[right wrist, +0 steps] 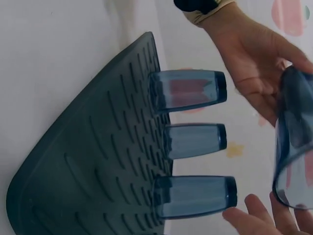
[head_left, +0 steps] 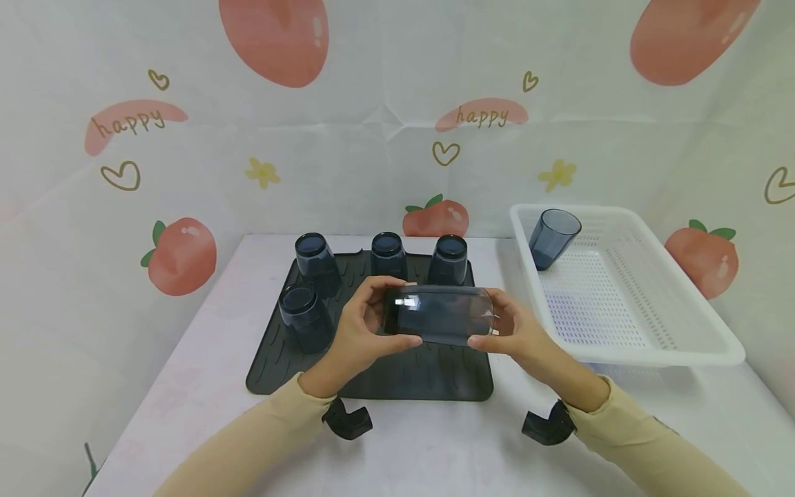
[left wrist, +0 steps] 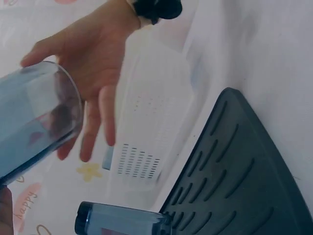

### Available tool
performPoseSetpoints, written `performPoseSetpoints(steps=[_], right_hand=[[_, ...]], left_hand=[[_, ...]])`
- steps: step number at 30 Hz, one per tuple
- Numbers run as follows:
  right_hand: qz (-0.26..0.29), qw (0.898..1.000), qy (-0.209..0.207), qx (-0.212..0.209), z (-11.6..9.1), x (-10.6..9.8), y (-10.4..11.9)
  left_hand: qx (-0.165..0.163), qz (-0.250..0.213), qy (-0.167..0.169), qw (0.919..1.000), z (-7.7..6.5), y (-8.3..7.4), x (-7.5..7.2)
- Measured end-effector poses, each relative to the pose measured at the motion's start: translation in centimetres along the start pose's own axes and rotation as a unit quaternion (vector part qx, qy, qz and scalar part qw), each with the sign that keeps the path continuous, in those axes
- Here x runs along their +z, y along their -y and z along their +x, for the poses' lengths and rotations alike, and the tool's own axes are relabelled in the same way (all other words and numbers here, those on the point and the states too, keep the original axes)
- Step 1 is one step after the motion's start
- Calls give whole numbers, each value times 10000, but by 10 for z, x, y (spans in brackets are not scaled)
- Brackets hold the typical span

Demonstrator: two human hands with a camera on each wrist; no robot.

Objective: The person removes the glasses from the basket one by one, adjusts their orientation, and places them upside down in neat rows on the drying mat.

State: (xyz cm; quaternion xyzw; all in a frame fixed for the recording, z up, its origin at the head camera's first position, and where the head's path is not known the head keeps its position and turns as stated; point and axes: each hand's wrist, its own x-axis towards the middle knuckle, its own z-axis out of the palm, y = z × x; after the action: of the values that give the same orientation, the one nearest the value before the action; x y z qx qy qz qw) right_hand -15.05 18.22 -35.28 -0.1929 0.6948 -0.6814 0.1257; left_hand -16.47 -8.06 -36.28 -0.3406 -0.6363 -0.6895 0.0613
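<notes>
A blue-tinted drinking glass (head_left: pixel 444 314) lies sideways in the air above a dark drying mat (head_left: pixel 404 376), its base to the left and its rim to the right. My left hand (head_left: pixel 366 321) grips the base end, thumb on the near side. At the rim end, my right hand (head_left: pixel 518 331) holds the glass between thumb and fingers; in the left wrist view its other fingers (left wrist: pixel 90 139) extend past the rim. Several matching glasses (head_left: pixel 304 317) stand upside down on the mat, along its back and left side.
To the right, a white perforated plastic basket (head_left: pixel 689 348) holds one blue glass (head_left: pixel 554 238) leaning in its back left corner. Black straps (head_left: pixel 549 424) circle both wrists. A patterned white sheet (head_left: pixel 385 159) hangs behind the white tabletop (head_left: pixel 428 449).
</notes>
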Motion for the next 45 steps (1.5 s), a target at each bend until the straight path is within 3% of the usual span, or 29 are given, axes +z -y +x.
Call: performPoseSetpoints(steps=[6, 14, 20, 26, 35, 45], right_hand=[[-496, 9986, 200, 10, -1, -6, -3], [-601, 9977, 70, -320, -5, -15, -6], [-1075, 9941, 101, -71, -8, -19, -14], [-1439, 9887, 412, 124, -10, -19, -20], [-2134, 9691, 1102, 562, -13, -18, -24], [-2199, 9631, 1335, 790, -16, -15, -22]], left_hand=[[11, -386, 49, 9992, 1, -5, -3], [-79, -709, -189, 9973, -4, 0, -5], [4, -540, -294, 9981, -6, 2, -9], [133, -284, -335, 9989, -5, 1, -14], [233, 57, -465, 9986, -5, 2, -21], [322, 290, -706, 9966, -8, 3, -29]])
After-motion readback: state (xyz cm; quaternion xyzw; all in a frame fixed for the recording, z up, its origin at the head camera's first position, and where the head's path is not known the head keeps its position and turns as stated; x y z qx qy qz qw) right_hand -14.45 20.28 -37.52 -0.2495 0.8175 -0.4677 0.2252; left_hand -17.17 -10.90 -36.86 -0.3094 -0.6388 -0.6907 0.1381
